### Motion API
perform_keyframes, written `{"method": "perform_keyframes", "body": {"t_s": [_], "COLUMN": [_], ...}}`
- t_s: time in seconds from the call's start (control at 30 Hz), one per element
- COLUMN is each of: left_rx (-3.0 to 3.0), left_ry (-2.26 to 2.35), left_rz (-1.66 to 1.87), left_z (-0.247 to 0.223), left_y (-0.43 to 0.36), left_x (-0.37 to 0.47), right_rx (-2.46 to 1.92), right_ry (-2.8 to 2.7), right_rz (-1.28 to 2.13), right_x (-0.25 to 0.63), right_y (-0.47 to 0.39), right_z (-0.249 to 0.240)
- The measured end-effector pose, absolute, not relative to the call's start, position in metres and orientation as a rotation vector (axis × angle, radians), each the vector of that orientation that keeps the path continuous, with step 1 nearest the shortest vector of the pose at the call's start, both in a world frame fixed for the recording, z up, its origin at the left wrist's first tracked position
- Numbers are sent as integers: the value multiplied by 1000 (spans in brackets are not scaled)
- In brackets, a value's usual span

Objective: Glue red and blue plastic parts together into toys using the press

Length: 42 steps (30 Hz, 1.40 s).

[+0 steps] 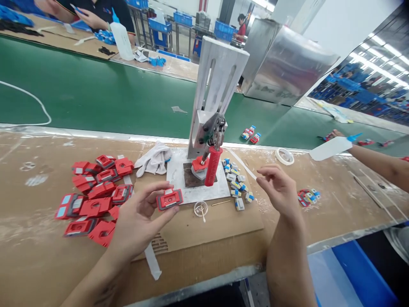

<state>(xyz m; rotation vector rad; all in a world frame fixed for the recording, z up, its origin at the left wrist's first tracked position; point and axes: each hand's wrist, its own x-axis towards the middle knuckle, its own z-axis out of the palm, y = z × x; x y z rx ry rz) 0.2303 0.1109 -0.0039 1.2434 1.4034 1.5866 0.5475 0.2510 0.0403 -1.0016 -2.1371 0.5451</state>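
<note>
My left hand [140, 217] grips a red plastic toy-like part [169, 199] with a grey rim, pinched between thumb and fingers, its recessed face turned up. My right hand [279, 187] is raised over the table with thumb and forefinger pinched at the end of a narrow white strip [241, 162]. Between the hands stands a toggle clamp [213, 166] with a red handle, on an upright metal stand. Under its tip sits another red part [200, 163]. A pile of red parts [97, 204] lies left of my left hand. Small grey, blue and yellow pieces [234, 179] lie right of the clamp.
A small clear dish [200, 208] with a cotton swab stands before the clamp. A white cloth [155, 158] and a tape roll [284, 156] lie on the table. Behind runs a green conveyor belt [128, 102]. A co-worker's arm [380, 164] reaches in from the right, near a white bottle [330, 148].
</note>
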Motion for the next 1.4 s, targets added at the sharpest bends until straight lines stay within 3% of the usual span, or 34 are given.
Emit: {"method": "perform_keyframes", "body": {"t_s": [0.23,0.57,0.77,1.03,1.23,1.4], "left_rx": [1046,1013,1020,1086,1151,941], "left_ry": [1427,1351,1290,1263,1157,991], "left_rz": [1595,1651,1650,1615,1571,1524], "left_z": [4,8,3,8,22,22], "left_y": [112,114,113,112,104,79], "left_x": [229,233,234,233,237,259], "right_rx": [-1294,-1279,-1234,-809,-608,-551], "right_ry": [-2803,-2878,-2232,-1219,-1152,-1348], "right_rz": [238,196,467,1288,1459,1343], "right_x": [538,524,548,538,518,505], "right_y": [243,238,227,195,173,159], "right_z": [19,16,3,-4,10,35]}}
